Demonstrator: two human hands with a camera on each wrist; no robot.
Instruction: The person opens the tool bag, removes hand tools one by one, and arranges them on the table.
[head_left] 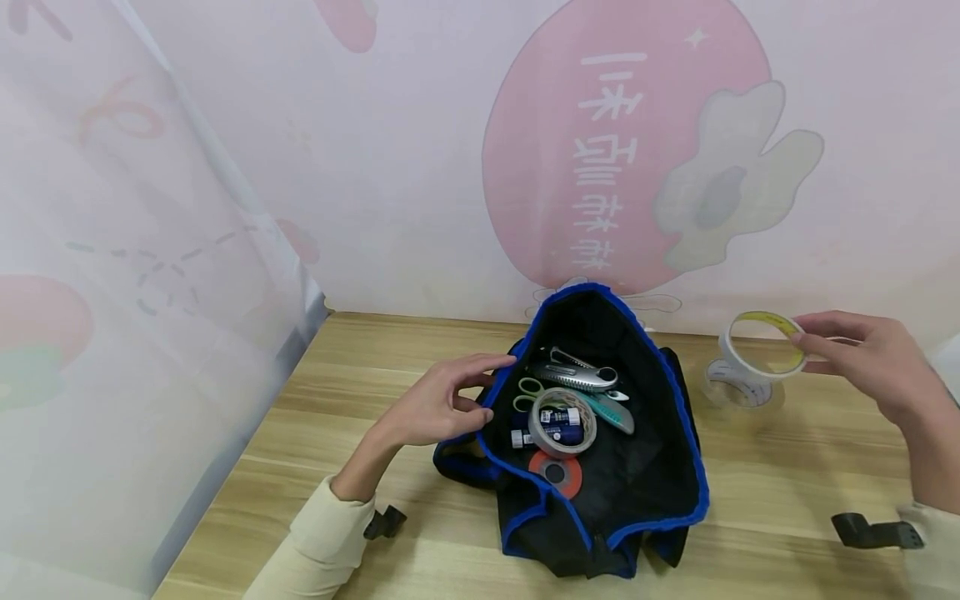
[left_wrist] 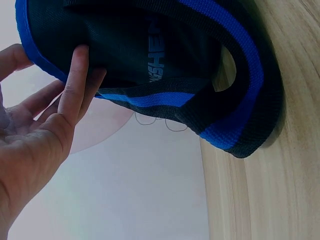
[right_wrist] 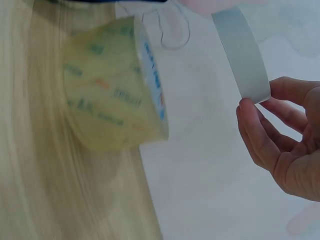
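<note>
My right hand (head_left: 873, 362) pinches the white tape roll (right_wrist: 245, 60) above the counter (head_left: 750, 467), beside the bag (head_left: 660, 475) my left hand (head_left: 438, 400) holds by its rim. The roll looks light and stiff, best gripped across its band.

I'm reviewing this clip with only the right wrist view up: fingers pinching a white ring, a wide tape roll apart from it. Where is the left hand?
Observer: The left hand touches a blue-edged black bag at its rim; the head view shows this.
Operator: My view doesn't show inside that bag. Is there anything in it?
Observer: Yes, the head view shows a grey ring lying in there.
Operator: And the white ring in the right hand: I mostly get its pale outer side. What colour is the inside?
Observer: Yellow, on the part of the inner face that the head view shows.
</note>
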